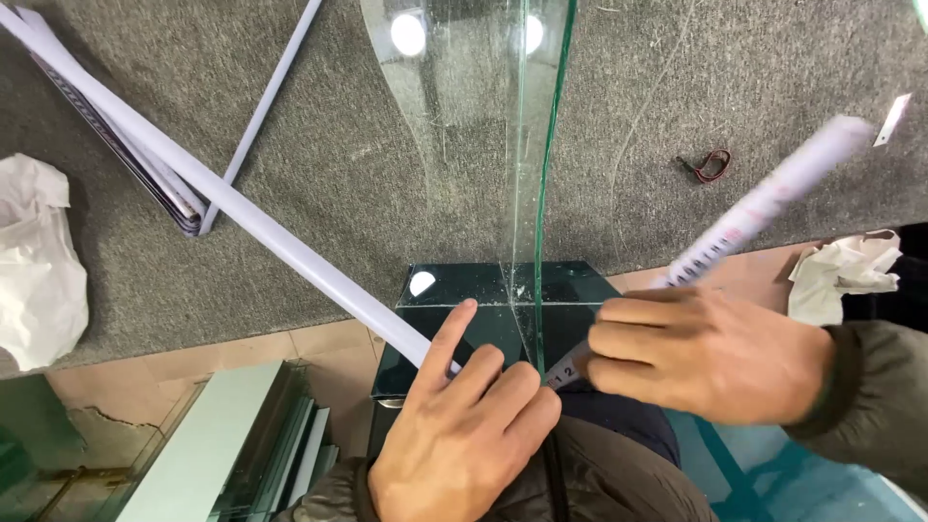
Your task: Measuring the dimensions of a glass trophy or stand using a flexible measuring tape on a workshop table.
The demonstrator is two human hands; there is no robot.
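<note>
My left hand (464, 425) presses flat on a small dark glass block (440, 290) at the table's near edge, fingers spread, index finger beside a long white strip (222, 193). An upright clear glass pane (532, 193) with a green edge stands on the block and runs away from me. My right hand (706, 353) grips a white ruler (764, 203) with printed marks; its lower tip touches the block near the pane's base, and its upper end, blurred, points up to the right.
Grey felt (319, 145) covers the table. A second white strip (261, 97) crosses at the upper left. Crumpled white cloths lie at the left (34, 261) and right (846, 271). A small red-black wire loop (712, 166) lies right of the pane. Stacked glass sheets (242, 445) stand below.
</note>
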